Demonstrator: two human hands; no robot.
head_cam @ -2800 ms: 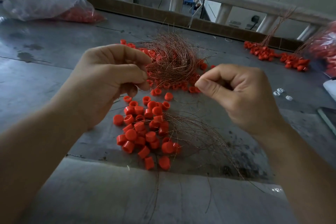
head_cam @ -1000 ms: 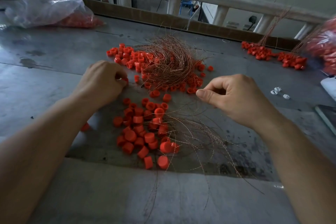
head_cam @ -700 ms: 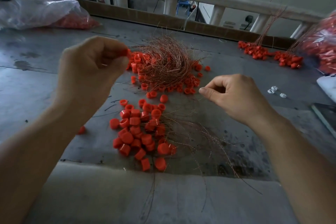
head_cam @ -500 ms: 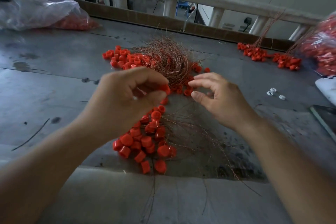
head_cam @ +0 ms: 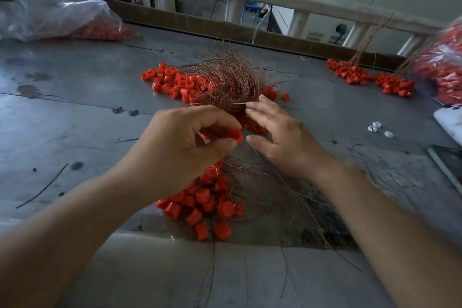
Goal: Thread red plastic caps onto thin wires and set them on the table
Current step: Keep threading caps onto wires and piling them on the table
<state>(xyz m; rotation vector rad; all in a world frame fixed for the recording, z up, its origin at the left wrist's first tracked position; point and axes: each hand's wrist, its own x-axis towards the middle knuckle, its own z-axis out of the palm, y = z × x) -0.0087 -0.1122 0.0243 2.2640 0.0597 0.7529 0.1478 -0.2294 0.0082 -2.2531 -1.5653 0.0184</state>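
In the head view, the left hand (head_cam: 180, 142) sits at the centre of the frame with its fingers curled, pinching one red cap (head_cam: 235, 135) between thumb and forefinger, above the grey surface (head_cam: 75, 112). Just to its right, the right hand (head_cam: 282, 137) is spread, fingers straight and loosely apart, with their tips at the near edge of the wire tangle (head_cam: 230, 82). Whether it holds a wire cannot be told.

The tangle lies in the upper centre, with threaded caps (head_cam: 175, 82) bunched along its left side. Below the hands, in the lower centre, lies a pile of loose caps (head_cam: 205, 197), with loose wires (head_cam: 270, 190) fanned out just to its right.

At the upper right lie more capped wires (head_cam: 355, 74). A clear plastic bag (head_cam: 57, 17) with red caps inside sits at the upper left. Small white pieces (head_cam: 377, 127) lie at the right.
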